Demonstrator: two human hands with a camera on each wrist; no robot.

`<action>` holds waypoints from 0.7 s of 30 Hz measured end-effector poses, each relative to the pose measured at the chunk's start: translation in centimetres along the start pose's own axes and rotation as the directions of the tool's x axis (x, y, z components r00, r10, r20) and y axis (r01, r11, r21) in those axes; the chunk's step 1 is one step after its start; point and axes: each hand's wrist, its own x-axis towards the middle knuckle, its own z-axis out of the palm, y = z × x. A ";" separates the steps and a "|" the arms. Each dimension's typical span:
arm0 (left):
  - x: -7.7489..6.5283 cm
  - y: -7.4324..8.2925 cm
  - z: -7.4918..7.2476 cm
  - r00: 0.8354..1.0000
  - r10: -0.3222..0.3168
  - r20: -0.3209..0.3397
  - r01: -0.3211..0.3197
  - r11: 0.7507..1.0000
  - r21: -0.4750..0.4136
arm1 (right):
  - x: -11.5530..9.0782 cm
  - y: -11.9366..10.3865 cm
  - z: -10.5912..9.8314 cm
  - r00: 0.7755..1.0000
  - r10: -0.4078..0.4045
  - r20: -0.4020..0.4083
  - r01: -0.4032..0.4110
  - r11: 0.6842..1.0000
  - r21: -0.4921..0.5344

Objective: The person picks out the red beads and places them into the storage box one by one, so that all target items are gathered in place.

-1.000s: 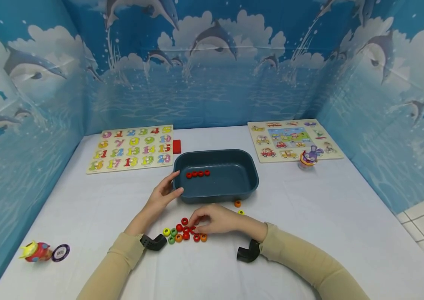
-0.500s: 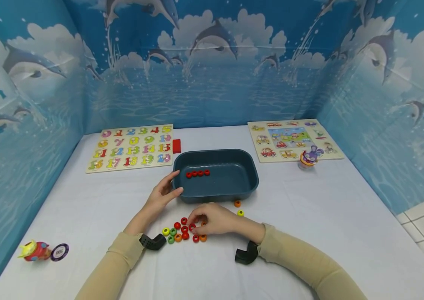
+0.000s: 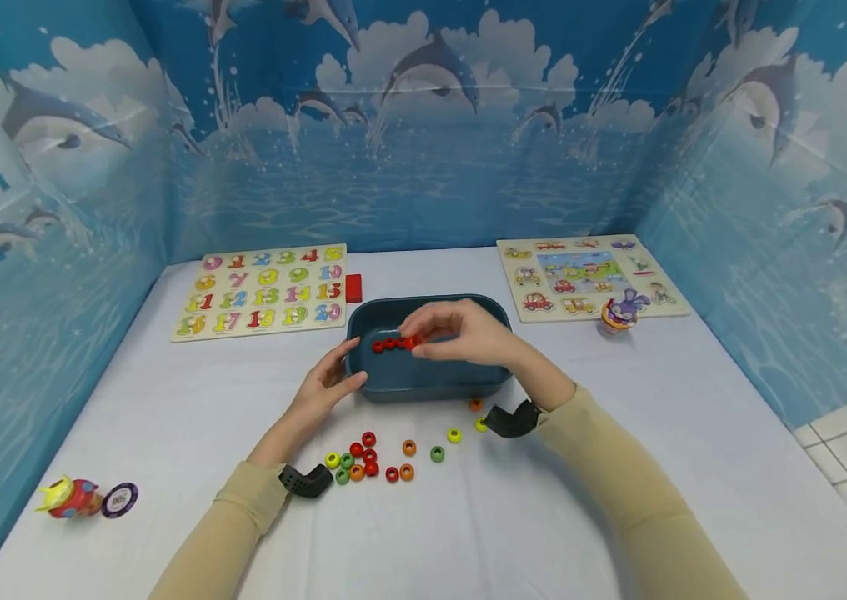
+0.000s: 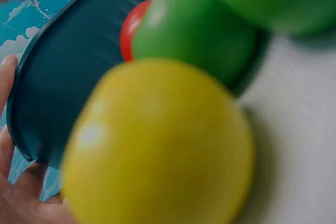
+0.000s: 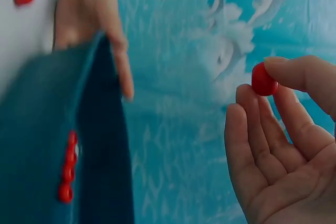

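Observation:
My right hand [image 3: 468, 332] is over the dark blue tray [image 3: 453, 380], pinching a red bead [image 5: 264, 80] between thumb and fingertip. Below it, a short row of red beads [image 3: 389, 344] lies on the tray's floor. At the tray's left end, my left hand [image 3: 316, 398] touches the rim and outer wall with fingers extended. In front of the tray lies a loose cluster of red beads [image 3: 369, 456] with green, yellow and orange ones. A blurred yellow bead [image 4: 157, 145] and green bead [image 4: 194, 30] fill much of the left wrist view.
A number puzzle board [image 3: 262, 292] and red block [image 3: 353, 288] lie back left. A picture puzzle board [image 3: 581, 271] with a rabbit toy [image 3: 622, 310] is back right. A red-and-yellow toy [image 3: 72, 497] and round chip [image 3: 119, 500] sit front left. Dolphin-print curtains surround the table.
My right hand has lifted a red bead from the cluster and carried it forward over the tray. Beads formerly under that hand are now visible. My left hand has stayed at the tray's left end.

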 end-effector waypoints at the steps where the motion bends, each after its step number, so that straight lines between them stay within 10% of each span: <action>1: 0.0 0.0 0.0 1.000 0.002 -0.002 -0.002 1.000 -0.001 | 0.6 0.3 -0.8 1.000 0.030 -0.005 -0.030 1.000 0.010; 10: 0.0 0.1 0.0 1.000 -0.003 -0.003 0.003 1.000 0.000 | 4.1 5.9 -4.9 0.935 0.350 0.052 -0.341 0.930 -0.139; 21: 0.1 0.0 0.0 1.000 -0.006 -0.002 0.006 1.000 0.005 | 4.8 9.6 -5.0 0.857 0.510 0.075 -0.454 0.816 -0.359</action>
